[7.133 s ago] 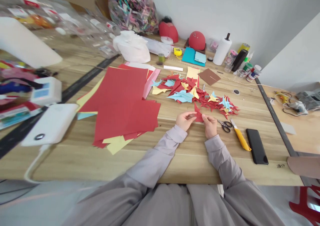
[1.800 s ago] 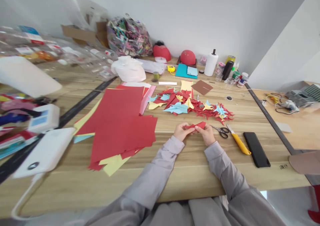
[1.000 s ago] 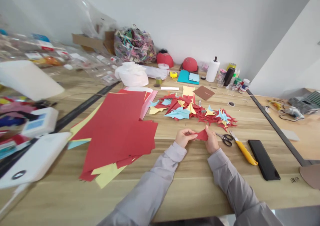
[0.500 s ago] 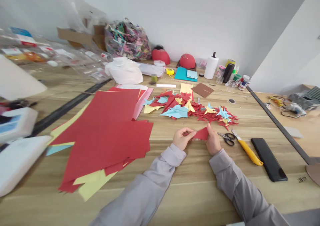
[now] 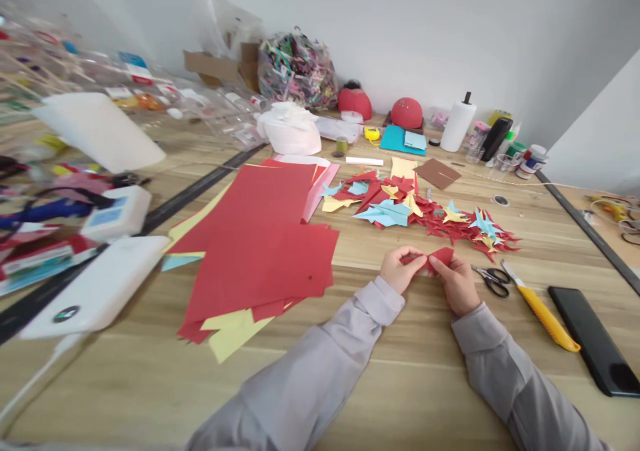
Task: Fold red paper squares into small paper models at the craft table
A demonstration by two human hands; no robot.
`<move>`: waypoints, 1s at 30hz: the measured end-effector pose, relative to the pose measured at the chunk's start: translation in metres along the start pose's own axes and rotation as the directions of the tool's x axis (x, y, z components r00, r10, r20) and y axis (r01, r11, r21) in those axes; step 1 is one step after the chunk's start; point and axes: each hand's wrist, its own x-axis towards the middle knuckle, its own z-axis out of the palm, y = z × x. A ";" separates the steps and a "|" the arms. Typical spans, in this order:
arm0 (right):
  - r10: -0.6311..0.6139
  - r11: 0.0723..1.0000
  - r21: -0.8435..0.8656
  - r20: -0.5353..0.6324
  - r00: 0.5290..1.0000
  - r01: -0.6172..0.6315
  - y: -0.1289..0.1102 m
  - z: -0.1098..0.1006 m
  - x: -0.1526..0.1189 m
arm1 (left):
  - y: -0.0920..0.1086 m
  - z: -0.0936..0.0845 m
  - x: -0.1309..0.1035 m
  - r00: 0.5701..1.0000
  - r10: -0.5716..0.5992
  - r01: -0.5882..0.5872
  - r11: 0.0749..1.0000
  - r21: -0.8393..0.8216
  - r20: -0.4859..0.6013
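A small folded piece of red paper (image 5: 443, 256) is pinched between my two hands, just above the wooden tabletop. My left hand (image 5: 399, 269) grips its left end, thumb against fingers. On the other end, my right hand (image 5: 459, 283) presses with its thumb on top. Beyond the hands lies a pile of folded red paper pieces (image 5: 450, 226), with light-blue paper planes (image 5: 384, 212) and yellow folded shapes (image 5: 411, 204) among them. To the left, large red paper sheets (image 5: 265, 238) overlap yellow ones. Black-handled scissors (image 5: 496, 282) rest right of my right hand.
A yellow utility knife (image 5: 547, 318) and a black phone (image 5: 597, 341) lie at the right. White devices (image 5: 100, 284) stand on the left, one with a cable. Along the wall are a bag of colourful scraps (image 5: 299, 71), a white bottle (image 5: 459, 126) and several small jars (image 5: 531, 162).
The camera view has turned left, so everything sits further right. My hands have come closer together on the red paper, and my right thumb now lies over it.
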 end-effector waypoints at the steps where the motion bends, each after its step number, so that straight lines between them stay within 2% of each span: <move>1: 0.001 1.000 -0.004 -0.002 1.000 -0.001 -0.001 0.000 0.000 | 0.000 0.000 0.000 1.000 -0.004 0.004 1.000 0.004 0.002; 6: -0.029 1.000 0.002 -0.032 0.999 0.029 0.001 0.000 0.000 | 0.000 0.000 0.000 1.000 -0.014 0.014 1.000 0.014 0.004; 13: -0.061 0.996 0.056 -0.091 0.994 0.066 0.004 -0.001 0.001 | -0.006 -0.006 0.004 0.998 0.040 -0.040 0.999 0.006 0.056; 15: -0.074 0.995 0.064 -0.095 0.993 0.080 0.003 -0.001 0.001 | -0.007 -0.010 0.006 0.992 0.084 -0.088 0.995 0.046 0.092; 19: -0.083 0.996 0.022 -0.099 0.992 0.085 0.001 0.001 0.001 | -0.006 -0.017 0.010 0.955 0.252 -0.282 0.935 0.214 0.159; 21: -0.077 0.997 0.012 -0.101 0.992 0.078 0.000 0.002 0.001 | -0.004 -0.020 0.012 0.944 0.274 -0.314 0.919 0.237 0.186; 25: -0.095 0.995 0.018 -0.088 0.992 0.096 -0.004 0.004 0.000 | -0.001 -0.023 0.015 0.947 0.243 -0.289 0.931 0.222 0.211; 30: -0.308 0.949 -0.075 -0.037 0.951 0.305 -0.004 0.006 -0.001 | 0.001 -0.025 0.016 0.972 0.128 -0.159 0.976 0.147 0.199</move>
